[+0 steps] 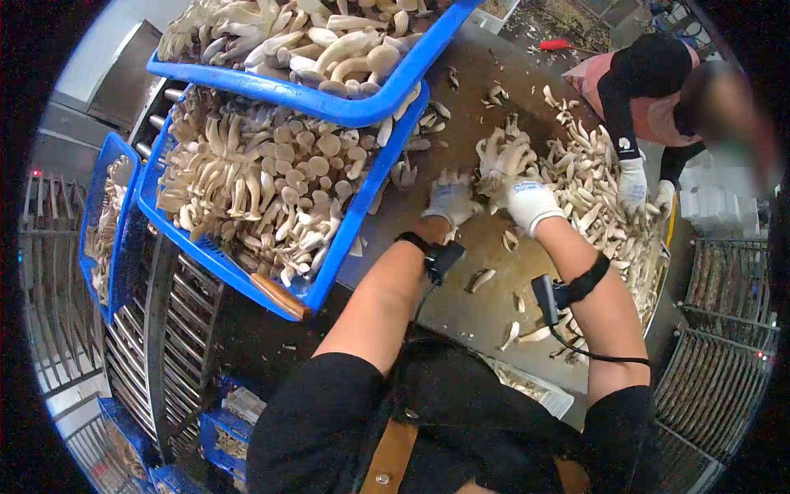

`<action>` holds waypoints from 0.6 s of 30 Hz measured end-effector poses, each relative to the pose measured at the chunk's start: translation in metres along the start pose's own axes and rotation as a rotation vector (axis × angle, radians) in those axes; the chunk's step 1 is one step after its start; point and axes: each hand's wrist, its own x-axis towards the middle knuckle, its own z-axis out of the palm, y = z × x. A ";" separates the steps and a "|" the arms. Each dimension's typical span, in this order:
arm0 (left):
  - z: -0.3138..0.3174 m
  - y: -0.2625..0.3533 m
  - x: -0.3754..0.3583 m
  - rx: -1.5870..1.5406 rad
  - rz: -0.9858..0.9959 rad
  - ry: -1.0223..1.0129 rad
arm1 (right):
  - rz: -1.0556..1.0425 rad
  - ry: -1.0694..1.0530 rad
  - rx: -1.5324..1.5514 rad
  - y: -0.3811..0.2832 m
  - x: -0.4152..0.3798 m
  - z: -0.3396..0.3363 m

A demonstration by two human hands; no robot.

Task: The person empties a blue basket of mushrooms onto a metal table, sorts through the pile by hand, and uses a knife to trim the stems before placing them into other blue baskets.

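A clump of pale oyster-type mushrooms rests on the metal table between my gloved hands. My right hand, in a white glove, has its fingers closed on the base of this clump. On the clump's left side is my left hand, also white-gloved, with its fingers stretched out and apart; its palm is hidden. Loose mushrooms lie in a long heap to the right of my right hand. Scattered single pieces lie on the table nearer my body.
At left, a blue crate holds mushroom clumps, with a wooden-handled tool across its near rim. Another filled blue crate overlaps it above. Across the table, a co-worker's gloved hands touch the heap. A red object lies farther back.
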 end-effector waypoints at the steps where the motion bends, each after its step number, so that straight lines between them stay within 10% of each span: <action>1: -0.003 0.012 -0.003 0.088 -0.015 -0.027 | -0.007 0.030 0.065 0.005 0.002 0.000; 12: 0.024 0.024 0.020 -0.095 0.257 0.371 | 0.191 -0.015 0.207 0.045 -0.043 0.024; 18: -0.013 0.030 0.012 0.059 0.257 -0.205 | 0.172 0.056 0.311 0.025 -0.047 0.052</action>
